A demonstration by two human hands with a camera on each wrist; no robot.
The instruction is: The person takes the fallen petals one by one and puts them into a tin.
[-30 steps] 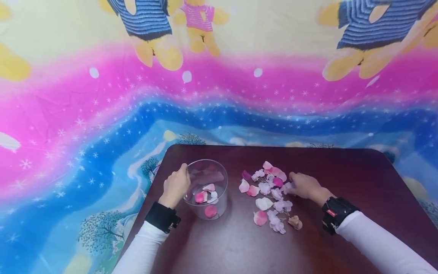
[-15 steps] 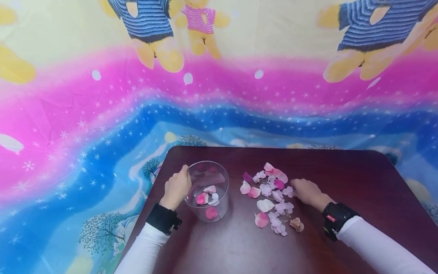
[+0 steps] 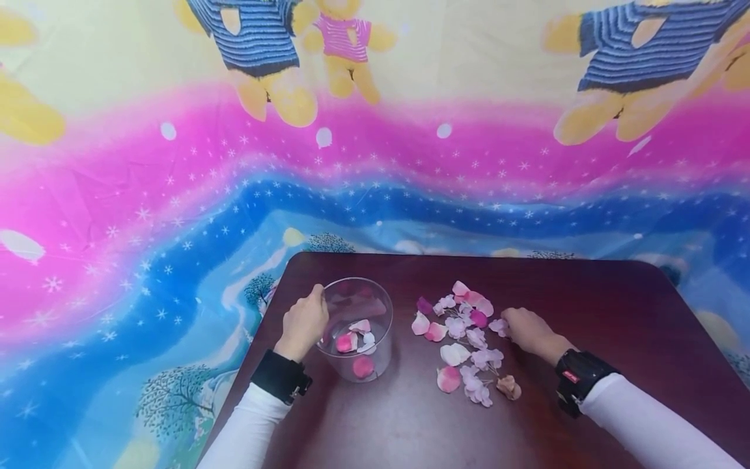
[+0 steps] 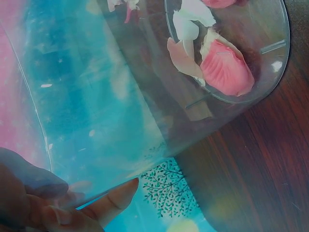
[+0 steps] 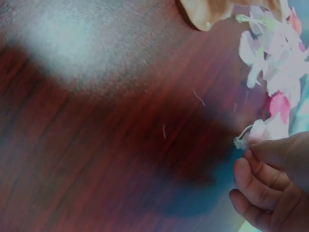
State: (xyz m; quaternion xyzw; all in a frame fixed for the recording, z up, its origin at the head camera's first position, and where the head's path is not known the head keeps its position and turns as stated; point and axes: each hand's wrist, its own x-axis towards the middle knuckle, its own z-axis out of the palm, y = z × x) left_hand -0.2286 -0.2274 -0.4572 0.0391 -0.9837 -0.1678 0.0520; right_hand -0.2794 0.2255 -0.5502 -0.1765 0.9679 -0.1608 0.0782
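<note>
My left hand [image 3: 301, 324] grips the rim of a clear round container [image 3: 383, 352] at the left of the table; its thumb and fingers pinch the wall in the left wrist view. Inside lie several petals, among them a deep pink petal [image 4: 227, 70] with a cream base. Right of the container spreads a loose pile of artificial petals and pale blossoms [image 3: 476, 337]. At the pile's right edge my right hand [image 3: 530, 332] pinches a pale pink artificial flower [image 5: 268, 130] between thumb and forefinger, its short stem end showing in the right wrist view. The other fingers are curled.
A dry brown petal [image 3: 508, 387] lies at the near right of the pile, beside a pink and white petal [image 3: 448, 379]. The dark wooden table [image 3: 387, 436] ends at a rounded far edge. A printed cloth [image 3: 375, 143] hangs behind it.
My right hand has drawn slightly to the right with the pale flower, away from the pile. The left hand keeps its grip on the container. The head view has shifted a little.
</note>
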